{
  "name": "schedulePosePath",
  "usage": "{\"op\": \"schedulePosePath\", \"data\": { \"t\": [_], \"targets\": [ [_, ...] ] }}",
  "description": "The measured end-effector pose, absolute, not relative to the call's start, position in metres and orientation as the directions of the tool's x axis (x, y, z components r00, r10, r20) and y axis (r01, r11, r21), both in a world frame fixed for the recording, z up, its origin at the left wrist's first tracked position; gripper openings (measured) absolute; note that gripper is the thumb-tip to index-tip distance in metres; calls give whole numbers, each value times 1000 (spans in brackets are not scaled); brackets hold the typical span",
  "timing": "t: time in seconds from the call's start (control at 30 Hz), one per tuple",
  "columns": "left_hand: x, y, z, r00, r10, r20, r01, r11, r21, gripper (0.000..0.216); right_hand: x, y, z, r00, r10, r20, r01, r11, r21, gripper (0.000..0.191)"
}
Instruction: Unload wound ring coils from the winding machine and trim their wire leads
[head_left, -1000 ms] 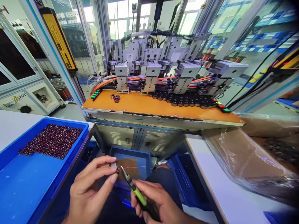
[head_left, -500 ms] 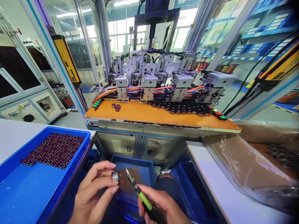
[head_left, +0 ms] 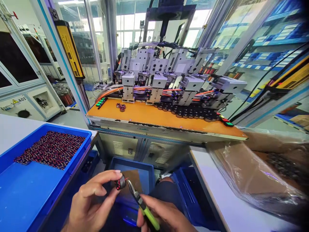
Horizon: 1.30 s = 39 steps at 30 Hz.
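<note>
Coil (head_left: 120, 183) pinched in my left hand (head_left: 90, 203), flush cutters (head_left: 142, 204) gripped in my right hand (head_left: 164, 216): jaws best kept tight against the red lead.

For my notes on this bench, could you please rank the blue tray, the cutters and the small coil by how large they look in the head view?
1. Blue tray, by far the largest.
2. Cutters, in the right hand.
3. Coil, pinched in the left hand. Both lie equally near the camera.
</note>
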<state>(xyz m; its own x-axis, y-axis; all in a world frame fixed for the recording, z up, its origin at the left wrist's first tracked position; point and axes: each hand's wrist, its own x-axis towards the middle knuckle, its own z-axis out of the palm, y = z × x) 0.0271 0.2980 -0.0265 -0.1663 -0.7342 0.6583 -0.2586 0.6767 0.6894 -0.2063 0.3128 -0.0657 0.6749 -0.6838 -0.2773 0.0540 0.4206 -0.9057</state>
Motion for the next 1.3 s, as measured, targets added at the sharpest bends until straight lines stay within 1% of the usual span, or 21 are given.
{"op": "schedulePosePath", "data": {
  "t": [0.1,0.17,0.23,0.37,0.43,0.47,0.53,0.67,0.8,0.93,1.03,1.1,1.17,1.2,1.27,1.3],
  "targets": [
    [27,299,-24,-155,-731,665,-273,678,682,48,-200,311,-61,651,-667,-362,39,505,-862,65],
    [26,298,-23,-151,-735,661,-273,673,687,45,-196,311,-61,637,-677,-369,54,516,-855,66],
    [25,298,-22,-152,-740,655,-275,668,692,43,-194,310,-62,631,-691,-353,77,509,-858,63],
    [23,298,-22,-143,-756,639,-256,652,714,41,-198,311,-64,685,-698,-210,112,385,-916,53],
    [23,299,-22,-121,-768,629,-233,638,734,42,-200,311,-64,716,-688,-121,139,311,-940,54],
    [22,299,-22,-111,-773,625,-222,632,742,42,-201,312,-63,719,-687,-101,147,292,-945,56],
    [22,300,-22,-96,-779,620,-204,625,754,43,-202,314,-60,700,-708,-97,148,276,-950,60],
    [22,299,-23,-94,-785,612,-178,619,765,47,-201,315,-54,663,-742,-100,128,244,-961,58],
    [23,300,-23,-105,-788,607,-186,615,766,47,-200,313,-52,661,-742,-111,106,239,-965,49],
    [25,300,-24,-110,-794,598,-200,607,769,47,-200,313,-55,635,-772,-28,77,100,-992,52],
    [25,302,-27,-112,-799,591,-191,601,776,48,-202,314,-63,592,-804,60,47,-39,-998,60],
    [23,303,-29,-84,-816,572,-173,577,798,47,-203,314,-70,568,-820,74,6,-86,-996,69],
    [20,305,-30,23,-857,514,-110,509,854,39,-203,312,-74,543,-837,68,-79,-131,-988,70],
    [19,305,-29,96,-886,454,-36,453,891,34,-204,310,-73,533,-842,90,-135,-189,-973,67],
    [17,305,-26,194,-943,272,215,311,926,28,-206,304,-64,531,-828,180,-218,-338,-915,61],
    [18,304,-24,195,-965,175,362,237,902,32,-209,298,-56,532,-816,228,-246,-406,-880,61]
  ]
}}
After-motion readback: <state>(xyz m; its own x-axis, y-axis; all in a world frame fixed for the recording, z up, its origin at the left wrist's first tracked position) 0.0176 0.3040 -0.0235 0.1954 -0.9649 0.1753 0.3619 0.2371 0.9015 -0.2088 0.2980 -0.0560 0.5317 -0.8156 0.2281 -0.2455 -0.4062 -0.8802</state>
